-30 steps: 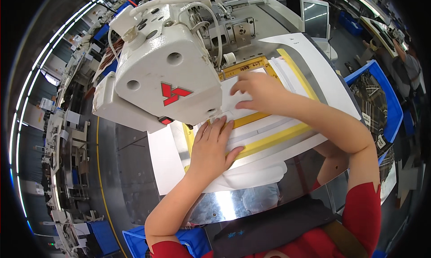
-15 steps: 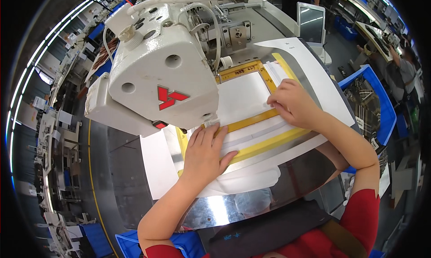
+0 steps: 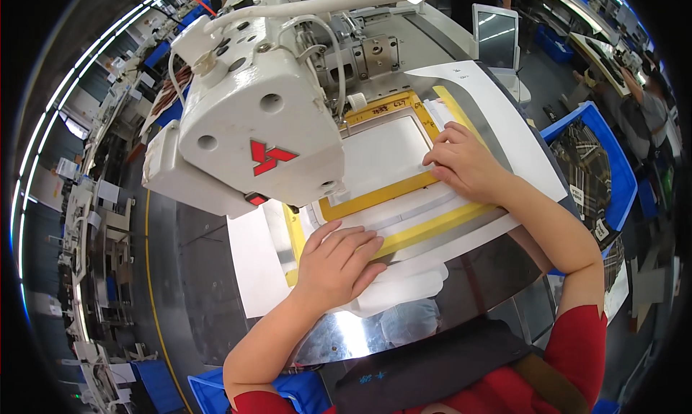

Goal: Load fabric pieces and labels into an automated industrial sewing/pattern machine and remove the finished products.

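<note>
My left hand [image 3: 340, 261] lies palm down, fingers stretched out, over the yellow tape strip [image 3: 440, 223] and white sheet near the machine's front. At the right corner of a yellow-brown rectangular frame [image 3: 393, 191], my right hand [image 3: 467, 161] has its fingers curled, with thumb and forefinger close together. Whatever lies between those fingertips is too small to make out. White material [image 3: 389, 153] fills the frame's opening. A pale strip [image 3: 411, 215] runs between the frame and the front tape. The white sewing machine head [image 3: 245, 125] hangs over the frame's left side.
Large white sheets [image 3: 252, 259] lie under the frame on a shiny metal table [image 3: 324, 335]. To the right, a blue bin [image 3: 620, 176] holds dark checked fabric pieces. A small screen [image 3: 497, 35] stands behind. Another person [image 3: 641, 118] is at the far right.
My left hand has drawn back toward me from the frame's front-left corner, which now shows. My right hand has shifted slightly, staying by the right corner.
</note>
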Tool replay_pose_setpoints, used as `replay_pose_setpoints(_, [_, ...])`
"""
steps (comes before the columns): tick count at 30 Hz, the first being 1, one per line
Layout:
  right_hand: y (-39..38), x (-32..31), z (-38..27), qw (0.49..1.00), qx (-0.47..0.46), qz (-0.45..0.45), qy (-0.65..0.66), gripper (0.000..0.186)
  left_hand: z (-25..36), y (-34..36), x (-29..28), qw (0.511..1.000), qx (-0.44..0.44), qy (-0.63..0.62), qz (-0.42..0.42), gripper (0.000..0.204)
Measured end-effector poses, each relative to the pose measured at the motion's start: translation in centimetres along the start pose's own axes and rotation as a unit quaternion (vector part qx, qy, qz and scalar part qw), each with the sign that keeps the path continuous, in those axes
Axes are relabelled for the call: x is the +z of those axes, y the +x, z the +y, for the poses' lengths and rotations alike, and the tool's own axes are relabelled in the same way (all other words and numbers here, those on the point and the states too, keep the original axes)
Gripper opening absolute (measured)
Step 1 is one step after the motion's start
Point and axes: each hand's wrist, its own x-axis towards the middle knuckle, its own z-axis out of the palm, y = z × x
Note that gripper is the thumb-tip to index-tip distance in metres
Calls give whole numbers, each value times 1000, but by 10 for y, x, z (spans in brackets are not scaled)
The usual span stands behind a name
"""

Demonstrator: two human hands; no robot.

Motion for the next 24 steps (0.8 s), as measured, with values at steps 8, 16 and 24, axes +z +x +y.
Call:
replay_pose_setpoints(8, [41,35,-47,990,-70,-102,61,25,5,7,-30,1000,20,-1,9,30])
replay_pose_setpoints(16, [13,25,-73,977,-161,-99,102,28,1,-108,-134,926,-204,154,278,32])
replay_pose_setpoints(24, [-12,29,-94,942,-213,-201,162,33,6,-336,-3,530,-667,128,508,14])
